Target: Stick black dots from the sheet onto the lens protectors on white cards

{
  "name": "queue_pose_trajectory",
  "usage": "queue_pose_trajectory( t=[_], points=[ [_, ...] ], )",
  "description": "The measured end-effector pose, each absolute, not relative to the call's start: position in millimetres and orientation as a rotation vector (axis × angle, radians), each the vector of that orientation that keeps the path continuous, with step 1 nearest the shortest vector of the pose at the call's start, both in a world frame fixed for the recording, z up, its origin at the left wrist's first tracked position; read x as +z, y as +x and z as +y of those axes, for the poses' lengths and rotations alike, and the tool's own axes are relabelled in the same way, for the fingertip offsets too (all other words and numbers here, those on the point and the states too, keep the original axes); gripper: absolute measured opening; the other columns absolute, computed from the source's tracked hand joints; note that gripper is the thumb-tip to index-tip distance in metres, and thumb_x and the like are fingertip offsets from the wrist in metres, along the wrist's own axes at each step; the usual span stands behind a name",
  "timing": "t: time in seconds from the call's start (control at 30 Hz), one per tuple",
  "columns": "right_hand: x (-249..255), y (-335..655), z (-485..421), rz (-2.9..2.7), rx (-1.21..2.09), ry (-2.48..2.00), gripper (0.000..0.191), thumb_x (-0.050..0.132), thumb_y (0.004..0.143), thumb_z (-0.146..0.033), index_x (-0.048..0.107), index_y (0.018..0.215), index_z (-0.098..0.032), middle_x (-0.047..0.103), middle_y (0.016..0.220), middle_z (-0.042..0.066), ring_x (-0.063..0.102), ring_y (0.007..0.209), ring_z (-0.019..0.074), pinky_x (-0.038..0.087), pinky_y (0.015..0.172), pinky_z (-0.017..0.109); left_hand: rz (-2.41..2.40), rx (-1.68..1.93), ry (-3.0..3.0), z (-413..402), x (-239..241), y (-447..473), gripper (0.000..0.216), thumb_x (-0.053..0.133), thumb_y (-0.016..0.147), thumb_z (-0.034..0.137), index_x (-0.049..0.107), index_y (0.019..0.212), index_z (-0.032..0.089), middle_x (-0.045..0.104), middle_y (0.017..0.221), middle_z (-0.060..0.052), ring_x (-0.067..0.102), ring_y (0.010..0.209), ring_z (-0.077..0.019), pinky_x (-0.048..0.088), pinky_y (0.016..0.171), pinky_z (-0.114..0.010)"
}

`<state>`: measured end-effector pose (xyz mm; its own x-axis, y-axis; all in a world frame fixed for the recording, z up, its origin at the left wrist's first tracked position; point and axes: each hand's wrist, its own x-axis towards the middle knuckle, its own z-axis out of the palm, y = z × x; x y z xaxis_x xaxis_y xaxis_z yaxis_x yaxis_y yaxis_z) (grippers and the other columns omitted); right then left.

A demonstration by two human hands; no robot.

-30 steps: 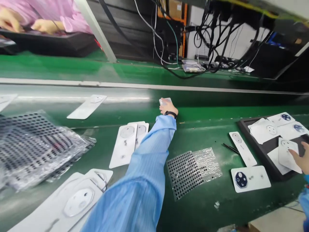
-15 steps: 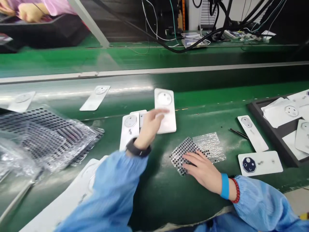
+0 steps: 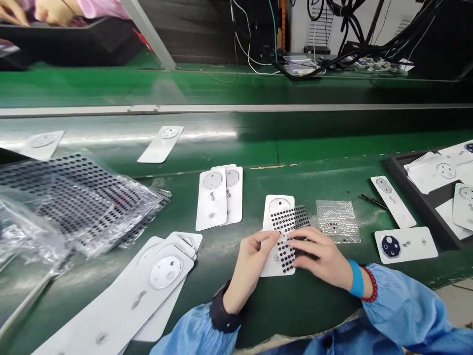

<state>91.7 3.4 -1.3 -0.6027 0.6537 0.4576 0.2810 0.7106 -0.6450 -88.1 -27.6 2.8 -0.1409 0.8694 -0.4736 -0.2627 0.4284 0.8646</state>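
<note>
A white card (image 3: 276,211) with a round cut-out lies on the green table in front of me. A clear sheet of small black dots (image 3: 290,227) lies over it. My left hand (image 3: 251,264) grips the card's left edge, with the thumb pressed against the dotted sheet. Fingers of my right hand (image 3: 320,256) lie curled on the dotted sheet and press it down onto the card. A second clear dotted sheet (image 3: 338,222) rests just right of the card.
Two white cards (image 3: 219,195) lie side by side behind my hands. A stack of white cards (image 3: 148,291) sits front left, with bagged perforated sheets (image 3: 74,202) beyond it. A black tray (image 3: 417,197) with white cards stands right. A card with a dark lens part (image 3: 405,244) and black tweezers (image 3: 373,200) lie near it.
My left hand brought the white card from the far belt down in front of me. My right hand slid the dotted sheet onto it, and both hands now rest on the card.
</note>
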Motion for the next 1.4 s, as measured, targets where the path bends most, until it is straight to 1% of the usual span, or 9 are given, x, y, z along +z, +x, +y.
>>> queue_pose_trajectory(
  t=[0.23, 0.5, 0.77, 0.83, 0.87, 0.97, 1.0, 1.13, 1.4],
  points=[
    [-5.8, 77.8, 12.1, -2.048, 0.694, -0.817, 0.013, 0.057, 0.094, -0.019, 0.070, 0.092, -0.018, 0.068, 0.091, 0.006, 0.064, 0.084, 0.0167, 0.057, 0.072, 0.032, 1.306, 1.096, 0.523, -33.6, -0.5, -80.1, 0.029, 0.080, 0.067, 0.041, 0.080, 0.078, 0.015, 0.075, 0.076, -0.008, 0.065, 0.072, -0.0194, 0.050, 0.062, -0.025],
    [-12.5, 74.6, 5.9, -2.264, 0.308, -0.715, 0.021, 0.044, 0.096, -0.009, 0.063, 0.093, -0.016, 0.068, 0.090, 0.008, 0.063, 0.082, 0.0182, 0.056, 0.083, 0.037, 1.278, 1.056, 0.444, -35.0, 5.9, -76.1, 0.036, 0.079, 0.066, 0.047, 0.076, 0.069, 0.011, 0.072, 0.067, -0.009, 0.062, 0.059, -0.0177, 0.049, 0.056, -0.027],
    [-19.9, 82.2, 9.0, -2.335, 0.623, -0.797, 0.019, 0.037, 0.097, -0.012, 0.053, 0.089, -0.019, 0.063, 0.090, 0.009, 0.062, 0.082, 0.0189, 0.055, 0.070, 0.032, 1.565, 1.096, 0.685, -27.1, 8.7, -97.9, 0.030, 0.075, 0.069, 0.044, 0.075, 0.066, 0.014, 0.071, 0.068, -0.006, 0.063, 0.067, -0.0213, 0.046, 0.056, -0.026],
    [-17.8, 87.8, 11.4, -2.342, 0.730, -0.794, 0.018, 0.040, 0.096, -0.013, 0.052, 0.085, -0.020, 0.062, 0.090, 0.008, 0.062, 0.081, 0.0179, 0.055, 0.069, 0.030, 1.707, 1.175, 0.769, -25.3, 11.9, -110.0, 0.030, 0.076, 0.068, 0.037, 0.077, 0.090, 0.016, 0.070, 0.071, -0.004, 0.063, 0.068, -0.0203, 0.046, 0.055, -0.025],
    [-15.3, 90.2, 12.7, -2.319, 0.787, -0.791, 0.017, 0.042, 0.096, -0.013, 0.052, 0.084, -0.020, 0.063, 0.091, 0.007, 0.062, 0.081, 0.0173, 0.055, 0.070, 0.030, 1.746, 1.208, 0.817, -25.4, 13.6, -114.1, 0.048, 0.076, 0.069, 0.035, 0.070, 0.113, 0.017, 0.070, 0.070, -0.002, 0.062, 0.063, -0.0185, 0.045, 0.053, -0.024],
    [-2.6, 92.4, 16.1, -2.132, 0.920, -0.838, 0.014, 0.050, 0.093, -0.013, 0.055, 0.083, -0.020, 0.064, 0.096, 0.006, 0.064, 0.087, 0.0165, 0.055, 0.078, 0.030, 1.666, 1.203, 0.929, -30.2, 17.8, -113.0, 0.094, 0.071, 0.077, 0.033, 0.019, 0.154, 0.020, 0.067, 0.065, 0.003, 0.055, 0.048, -0.0144, 0.044, 0.048, -0.024],
    [2.5, 91.3, 16.9, -2.056, 0.914, -0.861, 0.012, 0.052, 0.093, -0.013, 0.056, 0.083, -0.020, 0.064, 0.097, 0.006, 0.064, 0.090, 0.0168, 0.055, 0.080, 0.031, 1.596, 1.167, 0.946, -32.9, 18.9, -108.1, 0.094, 0.070, 0.078, 0.034, 0.016, 0.154, 0.019, 0.067, 0.064, 0.003, 0.056, 0.048, -0.0145, 0.045, 0.048, -0.024],
    [16.7, 81.6, 17.9, -1.920, 0.742, -0.844, 0.011, 0.054, 0.092, -0.013, 0.062, 0.088, -0.019, 0.063, 0.102, 0.008, 0.063, 0.097, 0.0186, 0.055, 0.084, 0.034, 1.409, 1.085, 0.845, -45.0, 24.7, -81.3, 0.070, 0.072, 0.076, 0.038, 0.043, 0.137, 0.020, 0.070, 0.070, 0.000, 0.064, 0.058, -0.0170, 0.049, 0.051, -0.024],
    [13.4, 77.4, 15.4, -1.945, 0.555, -0.771, 0.017, 0.051, 0.091, -0.005, 0.064, 0.097, -0.016, 0.066, 0.104, 0.011, 0.064, 0.099, 0.0198, 0.057, 0.082, 0.035, 1.209, 1.071, 0.729, -52.7, 17.6, -71.9, 0.047, 0.073, 0.078, 0.038, 0.042, 0.111, 0.025, 0.071, 0.076, 0.000, 0.067, 0.061, -0.0171, 0.055, 0.057, -0.026]
  ],
)
